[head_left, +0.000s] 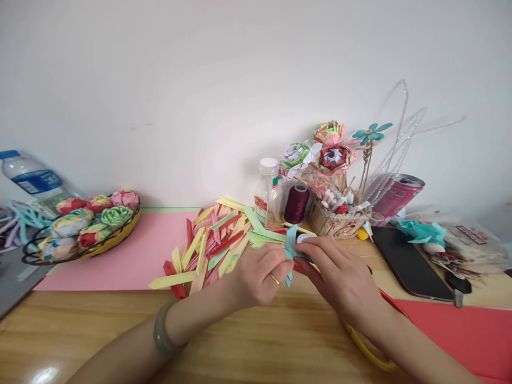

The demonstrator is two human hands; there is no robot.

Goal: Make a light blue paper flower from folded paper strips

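Observation:
My left hand (262, 274) pinches a light blue folded paper strip (290, 248) between thumb and fingers, above the front middle of the table. My right hand (340, 269) is closed on the same piece from the other side, its fingertips meeting the blue paper. Part of the strip stands up between the hands and a pointed end hangs below. Just behind and left lies a loose pile of folded paper strips (216, 237) in yellow, pink, red and green. A red and yellow loop (370, 349) shows partly beneath my right forearm.
On the left, a basket (120, 237) of paper flowers sits on pink paper (160, 256), near a water bottle (36, 178). Behind my hands stand a glass bottle (268, 194), dark red thread spool (296, 204) and decorated holder (340, 220). A phone (412, 264) and red paper (460, 336) lie right.

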